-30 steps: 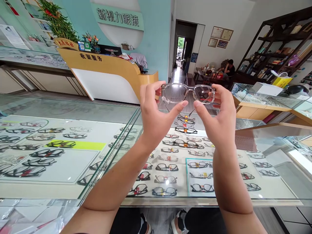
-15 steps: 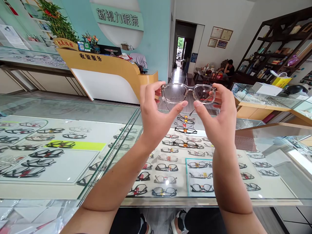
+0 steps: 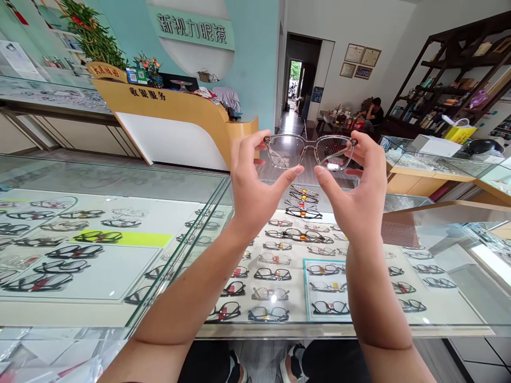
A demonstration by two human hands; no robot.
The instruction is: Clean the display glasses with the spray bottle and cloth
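Glasses point(image 3: 310, 143): held well above the desk point(image 3: 279, 331), toward its far side from the person, both lenses point(image 3: 285, 151) side by side and roughly level. The rims look see-through.

Grip: the left hand point(image 3: 255, 186) has its fingers point(image 3: 258, 143) pinching the upper outer corner on its own side. The right hand point(image 3: 361, 186) mirrors this at the opposite corner. Both thumbs point inward at the lower rims, near the middle; from my place I cannot tell whether they press or merely sit just below. Side arms are largely screened by the hands, so their fold cannot be stated.

Handling, by judgement:
- Weight: light; fingertip force should suffice.
- Stiffness: front probably stiff, side arms slightly springy, hinges the weak points.
- Surface: smooth, likely slippery to damp skin.
- Fragility: twisting could strain the bridge; touching the lenses would leave smears, and grit could scratch them.

Hold points: take the outer corners beside the hinges, one hand each, with equal light pressure. Treat the bridge as the secondary hold. Keep thumbs off the lenses.

Surroundings: rows of other frames point(image 3: 273, 274) lie in the desk, nearer the person. A teal-edged card point(image 3: 305, 290) close to the desk's near edge carries several more.
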